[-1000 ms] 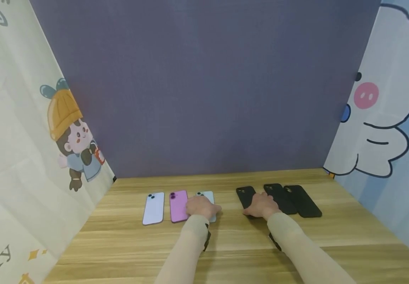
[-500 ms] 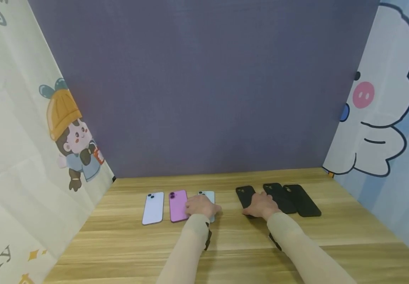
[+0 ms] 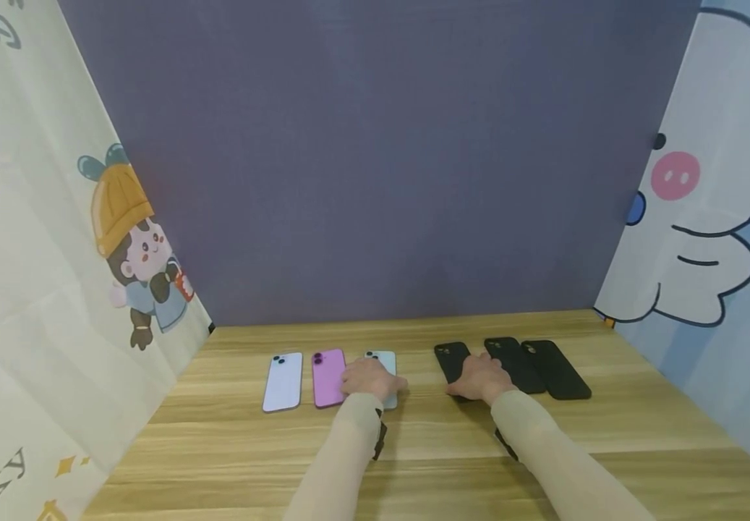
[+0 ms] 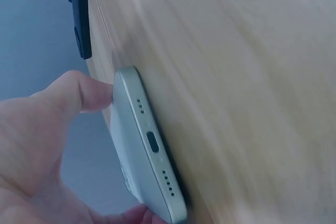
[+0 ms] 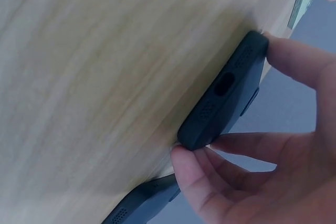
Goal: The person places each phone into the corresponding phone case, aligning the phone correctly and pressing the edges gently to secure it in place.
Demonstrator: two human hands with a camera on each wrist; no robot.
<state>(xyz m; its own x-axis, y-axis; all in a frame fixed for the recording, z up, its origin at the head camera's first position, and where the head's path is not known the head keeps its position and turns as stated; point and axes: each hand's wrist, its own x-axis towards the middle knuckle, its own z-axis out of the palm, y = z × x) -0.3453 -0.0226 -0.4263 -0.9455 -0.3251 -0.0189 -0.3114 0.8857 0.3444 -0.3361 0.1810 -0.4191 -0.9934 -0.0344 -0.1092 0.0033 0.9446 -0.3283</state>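
Observation:
My left hand (image 3: 369, 378) spans a pale green phone (image 4: 142, 145) lying back up on the table. In the left wrist view the thumb presses one long side and fingertips hold the other, with the charging port facing the camera. My right hand (image 3: 479, 376) pinches a black phone case (image 5: 223, 95) the same way, thumb on one side and fingers on the other. The case lies flat with its camera end away from me; whether a phone is inside cannot be told. Both hands partly cover what they hold in the head view.
A pink phone (image 3: 328, 380) lies just left of my left hand, with a pale lilac phone (image 3: 283, 383) beyond it. Right of my right hand lie two more black cases, a nearer case (image 3: 519, 367) and an outer case (image 3: 557, 370). A dark panel (image 3: 375, 166) stands behind the wooden table (image 3: 440, 463).
The view shifts slightly with the head. Both hands keep their places, and the phones and cases stay put.

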